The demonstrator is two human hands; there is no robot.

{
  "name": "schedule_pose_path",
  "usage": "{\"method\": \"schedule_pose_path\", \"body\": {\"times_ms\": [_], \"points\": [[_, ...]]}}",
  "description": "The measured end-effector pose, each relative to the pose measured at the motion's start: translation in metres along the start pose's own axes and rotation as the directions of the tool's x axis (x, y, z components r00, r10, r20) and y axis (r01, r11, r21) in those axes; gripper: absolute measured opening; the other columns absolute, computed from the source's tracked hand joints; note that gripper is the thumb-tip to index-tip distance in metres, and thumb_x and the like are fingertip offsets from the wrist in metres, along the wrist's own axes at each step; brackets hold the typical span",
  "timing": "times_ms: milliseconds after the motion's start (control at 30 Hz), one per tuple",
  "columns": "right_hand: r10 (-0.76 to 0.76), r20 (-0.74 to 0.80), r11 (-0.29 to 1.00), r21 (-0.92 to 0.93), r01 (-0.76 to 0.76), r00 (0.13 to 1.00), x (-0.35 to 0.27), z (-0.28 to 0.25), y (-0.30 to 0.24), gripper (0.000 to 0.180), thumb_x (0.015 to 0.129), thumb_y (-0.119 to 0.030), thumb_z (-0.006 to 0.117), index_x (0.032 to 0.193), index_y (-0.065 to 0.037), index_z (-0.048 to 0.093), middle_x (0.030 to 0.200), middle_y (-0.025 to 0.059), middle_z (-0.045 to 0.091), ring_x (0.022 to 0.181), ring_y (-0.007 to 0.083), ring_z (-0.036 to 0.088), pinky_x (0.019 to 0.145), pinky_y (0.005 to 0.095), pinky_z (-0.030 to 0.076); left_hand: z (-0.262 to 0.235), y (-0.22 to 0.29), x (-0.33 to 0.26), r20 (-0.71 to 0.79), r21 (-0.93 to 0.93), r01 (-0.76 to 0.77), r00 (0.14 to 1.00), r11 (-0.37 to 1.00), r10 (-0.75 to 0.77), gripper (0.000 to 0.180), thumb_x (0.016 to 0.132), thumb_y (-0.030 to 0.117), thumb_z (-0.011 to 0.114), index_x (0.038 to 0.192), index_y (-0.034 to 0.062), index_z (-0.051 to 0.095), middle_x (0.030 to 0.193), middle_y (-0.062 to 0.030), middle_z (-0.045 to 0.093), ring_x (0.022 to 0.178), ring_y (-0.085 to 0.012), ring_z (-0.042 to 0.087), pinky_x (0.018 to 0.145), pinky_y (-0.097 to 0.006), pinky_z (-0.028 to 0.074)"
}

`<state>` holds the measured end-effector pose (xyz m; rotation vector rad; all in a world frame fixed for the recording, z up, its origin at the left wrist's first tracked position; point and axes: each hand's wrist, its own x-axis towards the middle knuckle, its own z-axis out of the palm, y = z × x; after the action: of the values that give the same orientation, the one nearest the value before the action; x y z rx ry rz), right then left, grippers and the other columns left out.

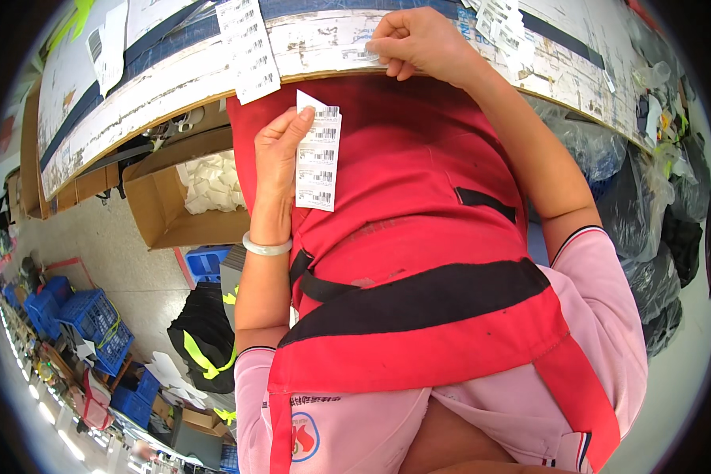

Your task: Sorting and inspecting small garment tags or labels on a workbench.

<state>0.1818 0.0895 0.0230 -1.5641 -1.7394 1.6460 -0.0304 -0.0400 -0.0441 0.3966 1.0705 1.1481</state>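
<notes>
1. Label sheet: located in front of your red apron, just below the near edge of the worktop. It hangs roughly upright, its printed face turned up, with a column of barcode labels and a blank white point at the top.
2. Left hand: your thumb lies over the sheet's upper left part, clamping it against the curled fingers behind. A pale bracelet circles your wrist.
3. Right hand: your thumb and forefinger are drawn close together at a small label near the worktop edge. You cannot tell from this view whether they grip it or only touch it.
4. Hand spacing: your two hands are apart, the right one farther forward over the worktop.
5. Worktop contents: a long label strip overhangs the edge to your left; a second strip lies farther left. Loose labels lie beyond your right hand.
6. Surroundings: an open cardboard box holding pale scraps sits below the worktop, left. Clear plastic bags are heaped at your right.
</notes>
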Motion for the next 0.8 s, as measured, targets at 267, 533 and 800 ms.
{"method": "schedule_pose_path", "body": {"times_ms": [267, 533, 800], "points": [[-0.171, -0.05, 0.984, 0.04, 0.173, 0.984, -0.019, -0.009, 0.011, 0.022, 0.089, -0.023, 0.063, 0.087, -0.001, 0.063, 0.068, 0.0009, 0.059, 0.059, 0.0069, 0.058, 0.053, 0.0192, 0.048, 0.003, -0.002, 0.002, -0.009, 0.048, 0.014, 1.0, 0.999, -0.014, 0.015, 0.088, 0.013, 0.065, 0.093, 0.0001, 0.067, 0.079, -0.0011, 0.066, 0.062, -0.005, 0.058, 0.055, -0.018, 0.044], [-0.171, -0.55, 0.985, -0.077, 0.155, 0.817, -0.06, -0.112, 0.062, 0.022, 0.083, -0.023, 0.07, 0.082, -0.002, 0.065, 0.068, 0.0019, 0.062, 0.059, 0.0068, 0.058, 0.052, 0.0204, 0.046, -0.005, -0.001, 0.0, 0.021, 0.056, -0.008, 1.0, 0.998, 0.007, 0.018, 0.088, 0.013, 0.064, 0.098, -0.0011, 0.067, 0.083, -0.0028, 0.067, 0.067, -0.0065, 0.06, 0.06, -0.019, 0.047], [-0.252, -0.706, 0.761, -0.567, -0.316, 0.662, -0.054, -0.128, 0.1, 0.039, 0.075, -0.032, 0.077, 0.1, -0.007, 0.06, 0.067, -0.0002, 0.056, 0.059, 0.0089, 0.055, 0.054, 0.0247, 0.043, 0.012, 0.004, -0.002, 0.004, 0.08, -0.026, 1.0, 0.996, 0.026, 0.015, 0.088, 0.01, 0.063, 0.097, -0.0021, 0.067, 0.084, -0.0016, 0.066, 0.069, -0.0056, 0.059, 0.062, -0.019, 0.045]]}}
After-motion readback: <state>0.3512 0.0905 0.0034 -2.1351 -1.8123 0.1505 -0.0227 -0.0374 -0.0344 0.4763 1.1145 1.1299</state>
